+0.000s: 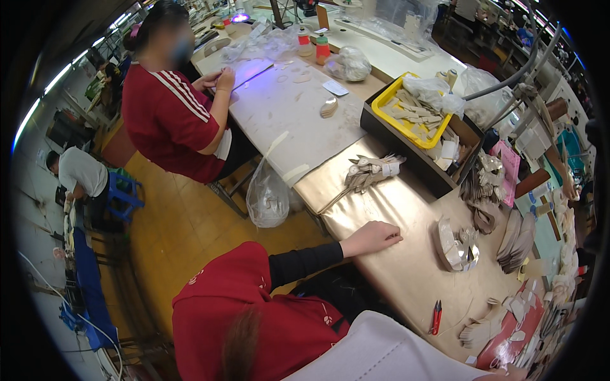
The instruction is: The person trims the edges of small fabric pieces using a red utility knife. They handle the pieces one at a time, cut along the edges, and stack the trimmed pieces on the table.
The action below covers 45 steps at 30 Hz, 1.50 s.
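My left hand rests on the gold-coloured table covering with its fingers curled in. Whether something small is between them, I cannot make out. Only a sliver of my right hand shows at the lower right edge, by a red board with beige cut pieces on and beside it; its fingers are hidden. Red-handled snips lie between my two hands. A whitish cloth spreads across my lap. Beyond my left hand lie shiny silver strap pieces and a bundle of beige straps.
A dark box holds a yellow tray of beige pieces. A co-worker in red works at the far left of the table. A plastic bag hangs at the table's side. More strap bundles lie at the right.
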{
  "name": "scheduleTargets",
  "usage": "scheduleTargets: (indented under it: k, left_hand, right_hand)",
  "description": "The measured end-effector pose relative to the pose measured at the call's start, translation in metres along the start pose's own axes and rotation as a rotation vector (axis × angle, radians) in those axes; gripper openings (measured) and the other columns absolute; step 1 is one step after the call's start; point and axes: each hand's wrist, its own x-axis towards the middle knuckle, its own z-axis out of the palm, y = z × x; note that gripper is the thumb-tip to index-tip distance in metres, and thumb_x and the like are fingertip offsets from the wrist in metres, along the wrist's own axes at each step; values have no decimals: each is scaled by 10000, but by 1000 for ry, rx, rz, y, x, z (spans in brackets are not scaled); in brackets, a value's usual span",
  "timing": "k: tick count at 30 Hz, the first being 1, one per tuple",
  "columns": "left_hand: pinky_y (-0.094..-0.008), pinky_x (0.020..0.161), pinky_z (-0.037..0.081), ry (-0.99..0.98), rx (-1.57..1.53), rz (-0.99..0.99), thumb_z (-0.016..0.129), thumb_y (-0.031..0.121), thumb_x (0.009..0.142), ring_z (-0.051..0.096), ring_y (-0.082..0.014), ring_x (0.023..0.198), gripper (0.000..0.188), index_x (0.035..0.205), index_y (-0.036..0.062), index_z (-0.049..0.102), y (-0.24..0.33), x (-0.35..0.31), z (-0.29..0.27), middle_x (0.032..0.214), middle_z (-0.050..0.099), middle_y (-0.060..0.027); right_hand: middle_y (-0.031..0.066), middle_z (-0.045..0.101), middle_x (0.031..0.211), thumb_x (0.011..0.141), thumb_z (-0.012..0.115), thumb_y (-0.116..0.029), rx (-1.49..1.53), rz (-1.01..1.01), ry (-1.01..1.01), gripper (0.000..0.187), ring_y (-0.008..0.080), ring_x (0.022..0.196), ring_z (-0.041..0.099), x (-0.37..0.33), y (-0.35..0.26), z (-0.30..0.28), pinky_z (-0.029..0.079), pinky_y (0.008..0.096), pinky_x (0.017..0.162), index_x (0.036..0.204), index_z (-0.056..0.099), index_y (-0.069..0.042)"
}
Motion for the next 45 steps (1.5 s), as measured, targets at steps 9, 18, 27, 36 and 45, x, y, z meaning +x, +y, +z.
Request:
scheduleTargets:
  k: [9, 18, 27, 36, 45]
  left_hand:
    - [-437, 689, 511, 5, 4, 10, 600, 322, 948, 651, -354, 772, 280, 896, 54, 663, -2, 0, 2, 812, 665, -165]
    - [-451, 706, 509, -4, 3, 20, 583, 315, 955, 645, -364, 774, 282, 880, 49, 640, -2, 1, 2, 809, 652, -169]
    - [-458, 669, 483, 26, -41, -10, 583, 296, 956, 609, -378, 720, 292, 819, 38, 585, 6, -4, -2, 745, 618, -165]
    - [-470, 663, 471, 69, -48, 29, 575, 297, 957, 597, -383, 705, 313, 795, 29, 576, 7, -8, -1, 728, 599, -175]
    - [-454, 668, 492, 26, 23, -6, 566, 309, 972, 611, -372, 714, 307, 816, 45, 595, 8, -8, -2, 765, 619, -151]
  right_hand:
    - [118, 525, 1387, 913, 607, -152, 19, -11, 14, 348, 325, 1309, 461, 2, -2, 0, 334, 477, 1117, 1260, 584, -136]
    - [113, 518, 1393, 916, 603, -180, 67, -25, 26, 345, 324, 1312, 455, 3, 8, 7, 331, 477, 1116, 1258, 586, -146]
    - [108, 512, 1399, 919, 600, -209, 153, -52, 37, 343, 324, 1316, 449, 8, 20, 37, 328, 478, 1115, 1257, 588, -157]
    - [103, 505, 1405, 922, 596, -237, 209, -73, 31, 341, 323, 1320, 443, 15, 24, 50, 326, 478, 1114, 1256, 589, -167]
    - [98, 498, 1410, 925, 593, -266, 233, -77, 40, 341, 322, 1323, 437, 19, 24, 45, 323, 478, 1113, 1254, 591, -178]
